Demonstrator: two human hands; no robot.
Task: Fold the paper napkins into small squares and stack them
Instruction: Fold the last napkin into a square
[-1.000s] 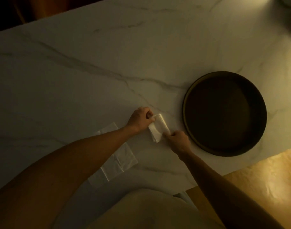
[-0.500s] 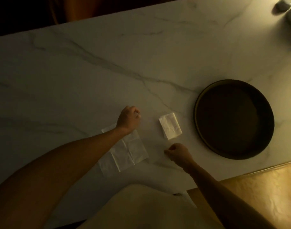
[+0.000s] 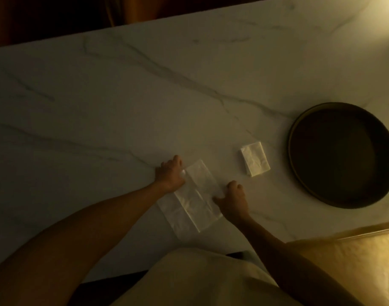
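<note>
Our left hand (image 3: 170, 174) pinches the far left edge of the unfolded napkin (image 3: 194, 200), fingers curled, likely to start a fold; our right hand (image 3: 232, 200) rests on its right edge, grip unclear; further right the folded square (image 3: 255, 159) waits beside the dark round tray (image 3: 295, 173)

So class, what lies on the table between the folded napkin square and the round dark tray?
Nothing: in the head view only bare marble table separates the folded napkin square from the tray.
</note>
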